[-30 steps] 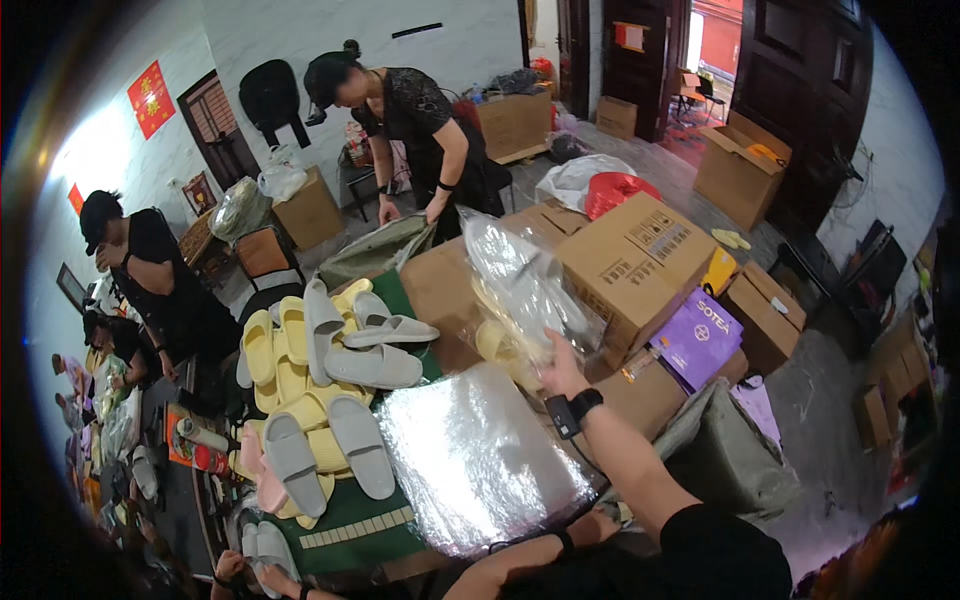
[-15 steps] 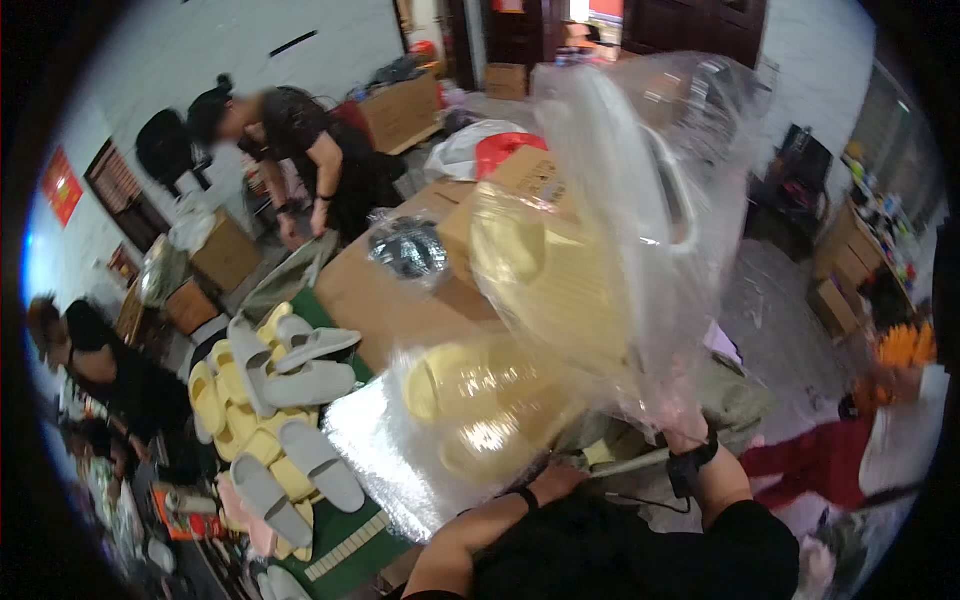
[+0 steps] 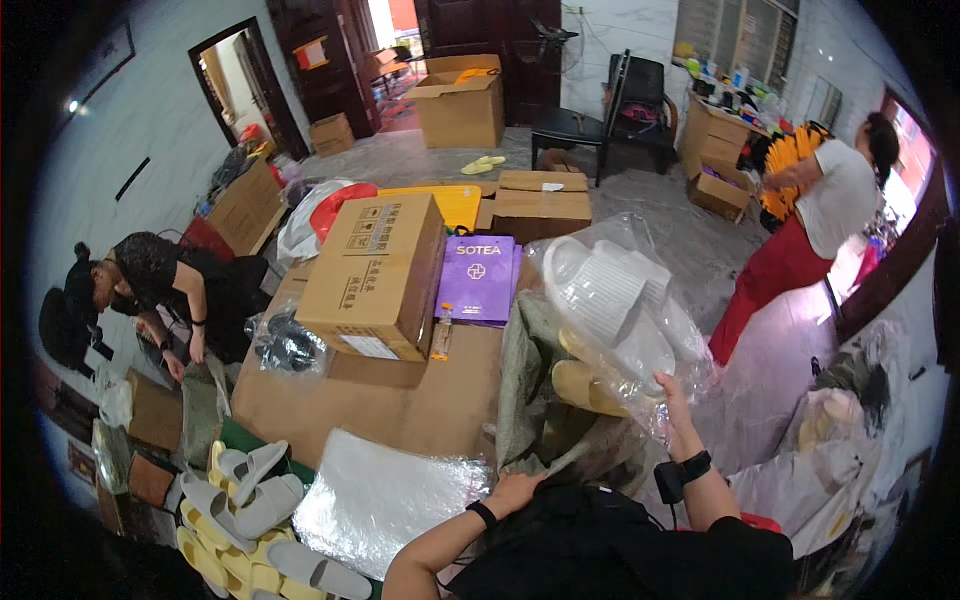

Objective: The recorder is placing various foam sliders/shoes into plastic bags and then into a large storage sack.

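My right hand [image 3: 680, 408] is closed on a clear plastic bag holding white slippers [image 3: 615, 300]. The bag hangs over the mouth of a grey-green woven sack [image 3: 522, 375] at the table's right edge. Just under the white pair, yellow slippers [image 3: 588, 386] show at the sack's opening. Whether they share the held bag I cannot tell. On the near rim of the sack, my left hand [image 3: 515, 492] grips the cloth. Left of it lies a stack of clear, shiny plastic bags [image 3: 385, 490]. The sack's bottom is hidden.
Grey and yellow slippers [image 3: 245, 510] pile up at the near left. A cardboard carton [image 3: 375, 270] stands on the table beside purple packets [image 3: 478, 275]. One co-worker [image 3: 150, 290] bends over a sack at left; another [image 3: 815, 220] stands at right by orange gloves.
My view has swung right. The raised bag of white slippers has come down over the sack. The bagged yellow slippers have left the shiny stack. My left hand now holds the sack rim.
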### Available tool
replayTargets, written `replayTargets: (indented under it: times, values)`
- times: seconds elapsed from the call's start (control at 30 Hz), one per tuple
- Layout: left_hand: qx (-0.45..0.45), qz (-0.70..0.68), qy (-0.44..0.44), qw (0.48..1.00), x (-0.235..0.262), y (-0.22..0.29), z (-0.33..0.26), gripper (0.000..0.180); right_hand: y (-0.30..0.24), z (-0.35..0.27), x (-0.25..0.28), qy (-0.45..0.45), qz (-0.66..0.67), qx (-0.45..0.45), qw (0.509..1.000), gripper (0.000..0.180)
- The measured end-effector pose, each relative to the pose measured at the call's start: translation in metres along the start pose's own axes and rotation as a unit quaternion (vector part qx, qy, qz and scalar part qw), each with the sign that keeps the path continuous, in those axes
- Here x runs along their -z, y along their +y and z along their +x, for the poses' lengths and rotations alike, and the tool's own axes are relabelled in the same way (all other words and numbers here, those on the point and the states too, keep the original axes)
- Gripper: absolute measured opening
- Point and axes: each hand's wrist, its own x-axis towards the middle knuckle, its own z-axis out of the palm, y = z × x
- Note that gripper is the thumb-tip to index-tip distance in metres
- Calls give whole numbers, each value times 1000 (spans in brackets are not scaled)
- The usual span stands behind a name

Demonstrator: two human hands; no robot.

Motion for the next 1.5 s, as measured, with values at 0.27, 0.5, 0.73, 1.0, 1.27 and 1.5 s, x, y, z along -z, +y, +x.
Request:
replayTargets:
  times: [0.27,0.5,0.73,1.0,1.27,1.5]
  values:
    - [-22,22,-53,998,24,18,2,43,-9,0,20,21,-645,144,751,49]
    - [-46,58,-18,997,28,39,0,39,52,59,21,-76,-885,216,406,45]
    - [8,49,-36,998,20,31,2,37,111,88,56,-239,-911,195,273,70]
    - [50,55,49,996,2,22,2,36,128,88,49,-445,-861,-83,233,27]
    - [203,-47,286,935,-10,41,-69,45,165,61,-91,-680,-689,43,247,31]
    - [517,-78,392,757,-69,90,-176,36,268,-27,-137,-831,-535,-85,127,35]
